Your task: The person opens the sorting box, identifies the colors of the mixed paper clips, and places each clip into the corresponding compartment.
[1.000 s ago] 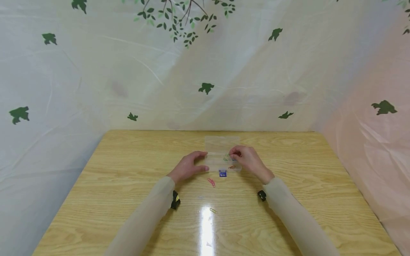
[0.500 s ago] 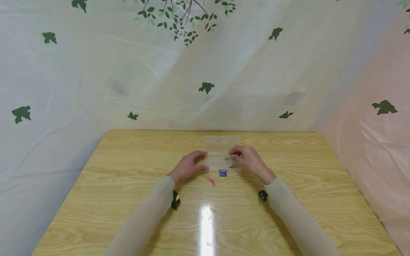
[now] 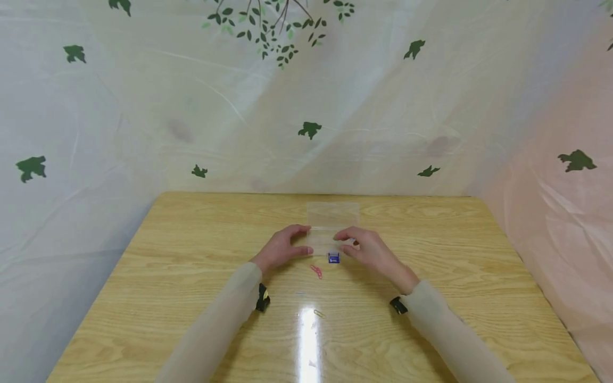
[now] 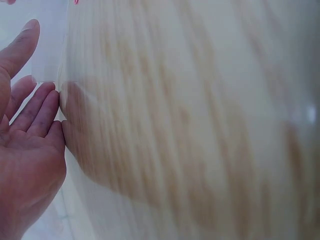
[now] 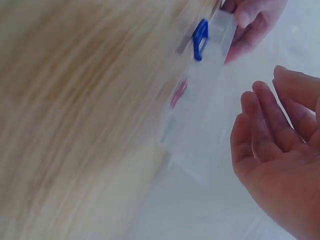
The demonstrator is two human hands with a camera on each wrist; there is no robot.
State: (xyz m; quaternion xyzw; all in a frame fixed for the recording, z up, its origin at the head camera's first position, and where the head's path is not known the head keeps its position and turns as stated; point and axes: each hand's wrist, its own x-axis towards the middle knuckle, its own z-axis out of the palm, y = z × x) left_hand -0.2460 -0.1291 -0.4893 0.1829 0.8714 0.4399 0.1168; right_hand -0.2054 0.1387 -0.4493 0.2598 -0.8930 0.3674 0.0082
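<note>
Head view shows us a light wooden table [image 3: 191, 276] with a shiny spot of light on its near part. Behind it and at both sides hangs a thin pale plastic sheet with green leaves printed on it [image 3: 306, 130].

A small clear plastic box with its lid open [image 3: 332, 223] sits on the far middle of the table. Just near of it lies a small blue binder clip [image 3: 333, 258]. A little pink paper clip [image 3: 316, 272] lies to the left of that and nearer to us. One more pale paper clip [image 3: 319, 314] lies by the shiny spot.

Our left hand [image 3: 282, 248] rests on the table at the left side of the box. Its fingers [image 4: 37, 107] are straight and close together, and their tips touch the box edge. It holds nothing.

Our right hand [image 3: 369, 249] is at the right side of the box, just above it. In the right wrist view its fingers [image 5: 260, 125] are spread a little and softly bent, with nothing in them. We cannot tell if it touches the box.

Both arms wear thin pale sleeves [image 3: 215, 324].
</note>
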